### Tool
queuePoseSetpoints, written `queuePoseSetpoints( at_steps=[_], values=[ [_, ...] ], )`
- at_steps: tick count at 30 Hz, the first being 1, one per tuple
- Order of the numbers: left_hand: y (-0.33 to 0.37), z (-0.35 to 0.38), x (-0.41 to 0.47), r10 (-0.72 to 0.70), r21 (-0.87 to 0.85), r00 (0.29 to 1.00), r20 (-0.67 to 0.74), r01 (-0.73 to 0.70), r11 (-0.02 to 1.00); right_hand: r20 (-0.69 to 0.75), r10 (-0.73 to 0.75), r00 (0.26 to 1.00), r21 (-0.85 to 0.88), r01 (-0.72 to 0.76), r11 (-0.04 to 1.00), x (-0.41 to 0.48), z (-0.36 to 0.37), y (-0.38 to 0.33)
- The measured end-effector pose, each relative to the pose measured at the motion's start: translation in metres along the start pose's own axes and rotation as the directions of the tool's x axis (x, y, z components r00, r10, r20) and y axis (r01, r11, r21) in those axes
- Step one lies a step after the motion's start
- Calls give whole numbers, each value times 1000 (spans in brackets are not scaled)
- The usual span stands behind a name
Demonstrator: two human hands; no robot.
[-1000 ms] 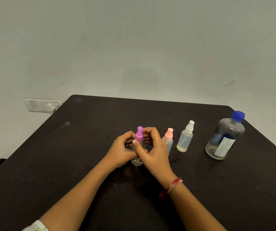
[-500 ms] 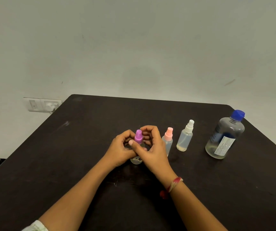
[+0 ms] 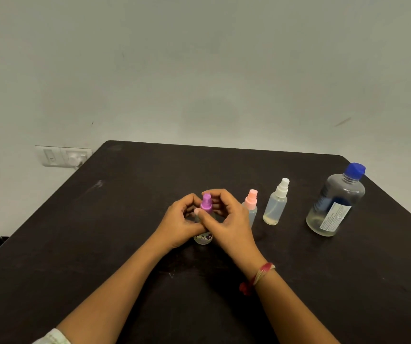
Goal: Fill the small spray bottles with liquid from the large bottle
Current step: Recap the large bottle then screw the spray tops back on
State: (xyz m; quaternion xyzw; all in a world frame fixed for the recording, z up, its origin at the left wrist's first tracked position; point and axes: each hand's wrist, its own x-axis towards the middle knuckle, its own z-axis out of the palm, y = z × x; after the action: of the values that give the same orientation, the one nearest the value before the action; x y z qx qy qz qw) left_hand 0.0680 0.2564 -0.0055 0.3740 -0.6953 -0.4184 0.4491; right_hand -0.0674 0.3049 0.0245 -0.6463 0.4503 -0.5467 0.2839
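A small spray bottle with a purple top (image 3: pixel 206 204) stands upright on the black table (image 3: pixel 125 219) at the middle. My left hand (image 3: pixel 178 223) wraps its clear body. My right hand (image 3: pixel 226 217) pinches the purple top with thumb and fingers. To the right stand a spray bottle with a pink top (image 3: pixel 251 207) and one with a white top (image 3: pixel 275 203), both holding clear liquid. At the far right the large clear bottle (image 3: pixel 336 204) with a blue cap stands about a third full.
A white wall socket with a plug (image 3: pixel 64 156) sits on the wall beyond the table's left edge. The table's far edge meets a plain grey wall. The large bottle stands near the table's right edge.
The purple top sits lower on its bottle than a second ago, and my right hand's fingers have shifted around it. The other bottles have not moved.
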Motion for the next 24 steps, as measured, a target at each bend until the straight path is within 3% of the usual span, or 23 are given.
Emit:
queuePoseSetpoints(
  at_steps=[6,13,19,24],
  values=[
    [0,-1,1,4,-42,1000,-9,-4,999,152,36,988,27,-40,999,0,-6,0],
    [-1,-1,0,-2,3,1000,-14,2,1000,68,48,997,56,-51,997,3,-5,0],
    [-2,-1,1,-10,-17,1000,-12,10,1000,146,41,988,50,-49,998,3,-7,4],
    [0,-1,0,5,-3,1000,-11,-5,1000,86,46,995,88,-54,995,3,-6,2]
  ],
)
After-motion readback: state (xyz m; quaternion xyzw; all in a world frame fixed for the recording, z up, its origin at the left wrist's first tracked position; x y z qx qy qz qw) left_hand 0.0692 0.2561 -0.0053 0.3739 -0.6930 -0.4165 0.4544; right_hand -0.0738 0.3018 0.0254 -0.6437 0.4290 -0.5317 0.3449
